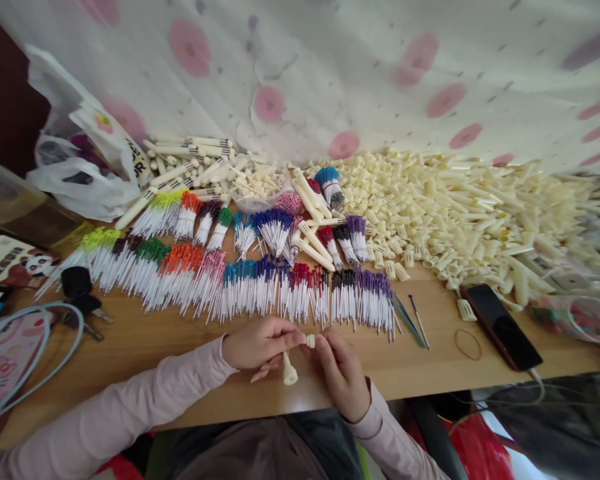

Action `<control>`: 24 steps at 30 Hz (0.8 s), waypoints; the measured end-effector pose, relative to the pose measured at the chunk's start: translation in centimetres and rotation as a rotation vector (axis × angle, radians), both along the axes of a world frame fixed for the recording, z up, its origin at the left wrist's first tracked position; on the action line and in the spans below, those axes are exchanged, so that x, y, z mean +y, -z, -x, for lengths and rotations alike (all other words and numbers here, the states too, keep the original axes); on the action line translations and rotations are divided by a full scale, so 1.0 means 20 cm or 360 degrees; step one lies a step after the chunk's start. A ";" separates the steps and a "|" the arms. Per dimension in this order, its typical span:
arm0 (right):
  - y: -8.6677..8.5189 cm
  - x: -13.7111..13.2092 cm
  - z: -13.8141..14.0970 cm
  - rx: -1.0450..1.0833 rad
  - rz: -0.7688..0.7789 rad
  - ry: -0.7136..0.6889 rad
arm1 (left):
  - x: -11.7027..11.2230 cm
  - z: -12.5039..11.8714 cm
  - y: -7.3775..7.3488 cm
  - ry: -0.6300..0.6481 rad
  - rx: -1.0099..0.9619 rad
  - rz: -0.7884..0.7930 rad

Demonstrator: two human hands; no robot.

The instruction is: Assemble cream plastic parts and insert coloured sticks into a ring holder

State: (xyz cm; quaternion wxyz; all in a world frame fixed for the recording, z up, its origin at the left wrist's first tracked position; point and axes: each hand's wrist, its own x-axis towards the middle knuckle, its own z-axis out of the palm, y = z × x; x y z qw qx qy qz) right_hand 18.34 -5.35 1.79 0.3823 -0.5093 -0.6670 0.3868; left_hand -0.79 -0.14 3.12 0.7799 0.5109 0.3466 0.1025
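Note:
My left hand [267, 343] and my right hand [344, 375] meet close above the front part of the table. Pinched between their fingertips is a small ribbed cream plastic piece [311, 341]. A second cream plastic part [290, 373], with a flared end, points down from under my left fingers. Both hands are closed. Just beyond them stretches a row of white pen refills [250, 293] with coloured ends, sorted by colour. Tweezers [409, 321] and a single dark-tipped refill [419, 323] lie to the right of the row.
A large heap of cream plastic pen parts [430, 213] covers the back right. Bundled refills [275, 230] and cream pen barrels [195, 163] lie behind the row. A phone [504, 327], rubber band [468, 345], keys [87, 320], blue cable [47, 373] and plastic bag [83, 180] surround the work area.

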 end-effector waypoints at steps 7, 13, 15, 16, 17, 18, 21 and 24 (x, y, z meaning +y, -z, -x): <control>-0.02 0.00 0.00 -0.0009 0.0053 -0.0104 | 0.02 0.00 -0.03 -0.0090 -0.0115 0.0235; -0.02 0.00 0.00 -0.0071 0.0062 -0.0115 | 0.02 0.00 -0.03 -0.0074 -0.0125 0.0198; -0.02 0.00 0.00 -0.0070 0.0060 -0.0134 | 0.02 0.00 -0.03 -0.0054 -0.0141 0.0188; -0.03 0.00 0.00 -0.0062 0.0057 -0.0137 | 0.02 0.00 -0.03 -0.0037 -0.0142 0.0176; -0.03 0.00 0.00 -0.0053 0.0056 -0.0135 | 0.02 0.00 -0.02 -0.0014 -0.0138 0.0163; -0.03 0.00 0.00 -0.0047 0.0054 -0.0134 | 0.02 0.00 -0.02 0.0015 -0.0135 0.0152; -0.04 0.00 0.00 -0.0055 0.0046 -0.0149 | 0.03 0.01 -0.02 0.0082 -0.0135 0.0133; -0.04 0.00 0.01 -0.0058 0.0043 -0.0160 | 0.03 0.01 -0.02 0.0099 -0.0131 0.0142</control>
